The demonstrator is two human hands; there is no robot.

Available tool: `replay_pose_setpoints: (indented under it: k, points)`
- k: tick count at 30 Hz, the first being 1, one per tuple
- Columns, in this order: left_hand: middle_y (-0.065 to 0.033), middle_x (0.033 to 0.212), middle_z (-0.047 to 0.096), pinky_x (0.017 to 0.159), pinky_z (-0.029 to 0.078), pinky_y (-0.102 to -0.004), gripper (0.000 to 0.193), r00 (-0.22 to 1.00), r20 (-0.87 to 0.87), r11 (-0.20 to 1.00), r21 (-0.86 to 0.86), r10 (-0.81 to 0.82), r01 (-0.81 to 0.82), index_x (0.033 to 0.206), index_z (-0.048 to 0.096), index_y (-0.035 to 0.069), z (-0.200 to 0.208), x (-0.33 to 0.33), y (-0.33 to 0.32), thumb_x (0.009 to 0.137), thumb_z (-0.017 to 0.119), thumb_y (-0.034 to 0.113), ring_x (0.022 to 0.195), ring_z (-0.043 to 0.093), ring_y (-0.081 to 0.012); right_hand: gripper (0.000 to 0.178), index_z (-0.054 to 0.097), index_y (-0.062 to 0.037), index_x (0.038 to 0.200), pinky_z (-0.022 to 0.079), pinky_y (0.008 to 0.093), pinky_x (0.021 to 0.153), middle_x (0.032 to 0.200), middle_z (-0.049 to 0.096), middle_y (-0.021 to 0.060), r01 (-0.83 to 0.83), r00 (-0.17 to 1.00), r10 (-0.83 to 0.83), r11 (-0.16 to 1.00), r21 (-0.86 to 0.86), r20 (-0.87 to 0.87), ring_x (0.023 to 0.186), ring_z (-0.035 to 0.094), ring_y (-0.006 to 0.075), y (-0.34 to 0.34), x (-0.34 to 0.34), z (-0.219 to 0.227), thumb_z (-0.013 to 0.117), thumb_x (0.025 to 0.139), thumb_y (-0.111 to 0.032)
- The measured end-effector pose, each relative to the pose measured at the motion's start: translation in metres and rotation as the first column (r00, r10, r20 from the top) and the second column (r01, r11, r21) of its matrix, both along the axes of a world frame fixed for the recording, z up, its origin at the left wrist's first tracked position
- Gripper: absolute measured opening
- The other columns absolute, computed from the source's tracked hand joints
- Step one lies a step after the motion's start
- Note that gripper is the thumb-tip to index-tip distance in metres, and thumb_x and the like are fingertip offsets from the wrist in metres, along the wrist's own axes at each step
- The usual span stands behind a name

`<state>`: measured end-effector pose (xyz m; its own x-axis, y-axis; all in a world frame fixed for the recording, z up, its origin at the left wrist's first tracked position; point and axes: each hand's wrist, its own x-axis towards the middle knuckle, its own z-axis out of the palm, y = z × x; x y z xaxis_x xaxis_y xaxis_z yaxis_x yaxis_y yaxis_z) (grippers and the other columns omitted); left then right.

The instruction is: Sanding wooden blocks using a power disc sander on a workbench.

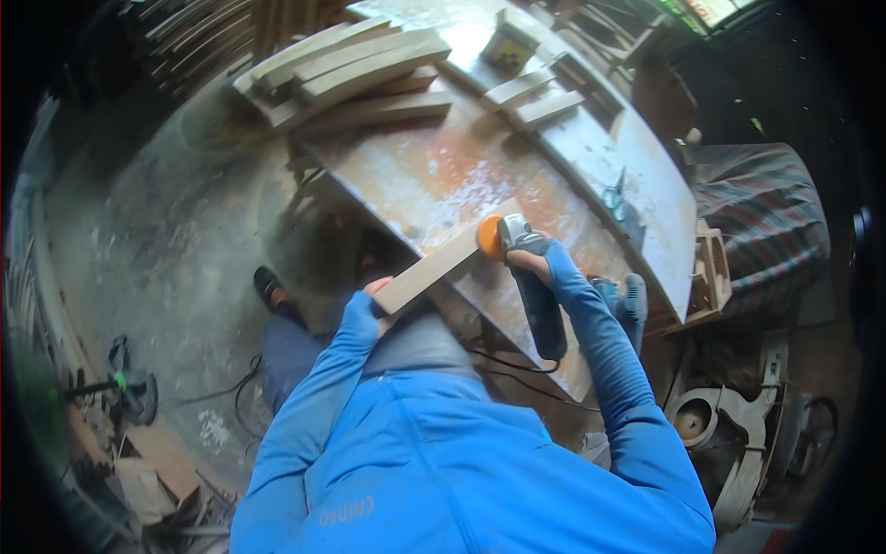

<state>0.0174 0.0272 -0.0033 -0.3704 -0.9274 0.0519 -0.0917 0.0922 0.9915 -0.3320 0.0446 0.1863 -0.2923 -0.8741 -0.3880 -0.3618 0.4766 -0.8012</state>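
A light wooden board (434, 268) lies slanted over the near edge of a worn workbench (443, 175). My left hand (377, 297) grips the board's near end, held against my body. My right hand (532, 262) is closed around a blue angle grinder (533, 295) with an orange disc (489, 237). The disc presses on the board's far end. Both arms wear blue sleeves.
Several wooden planks (351, 69) are stacked at the bench's far left, with two short blocks (535, 97) beyond. Scissors (613, 197) lie on the right side. A second power tool (628, 300) sits by my right arm. Cables trail on the dusty floor (166, 249); machinery (729, 425) stands at the right.
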Motion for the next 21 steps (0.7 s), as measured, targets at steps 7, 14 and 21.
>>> replay_pose_setpoints:
  k: [7,14,21]
  points:
    - [-0.0076,0.123,0.068,0.102,0.049,-0.0318,0.057,0.995,-0.095,0.975,0.214,-0.033,0.053,0.135,0.057,0.003,0.019,-0.008,-0.002,0.082,0.080,-0.003,0.113,0.063,-0.0160,0.100,0.049,0.0062,0.138,0.052,0.0349,0.096,0.115,0.068,0.0220,-0.458,0.886,0.461,0.887,0.061,-0.045,0.108,0.067,0.0280,0.002,0.101,0.010,0.090,0.064,-0.047]
    - [-0.0079,0.122,0.068,0.103,0.048,-0.0311,0.059,0.992,-0.075,0.968,0.225,-0.097,0.112,0.134,0.057,0.002,0.028,0.000,-0.003,0.082,0.083,0.003,0.113,0.062,-0.0159,0.097,0.048,0.0051,0.140,0.051,0.0360,0.099,0.122,0.065,0.0237,-0.516,0.853,0.522,0.846,0.130,-0.009,0.112,0.065,0.0298,0.001,0.130,0.015,0.089,0.066,-0.042]
    - [-0.0102,0.122,0.068,0.100,0.051,-0.0334,0.059,0.998,-0.048,0.974,0.221,-0.034,0.044,0.132,0.058,0.001,0.024,-0.004,0.002,0.079,0.083,-0.001,0.112,0.064,-0.0179,0.094,0.054,0.0043,0.134,0.053,0.0357,0.095,0.114,0.069,0.0234,-0.413,0.905,0.420,0.906,0.090,-0.075,0.106,0.069,0.0314,0.008,0.110,0.016,0.090,0.063,-0.046]
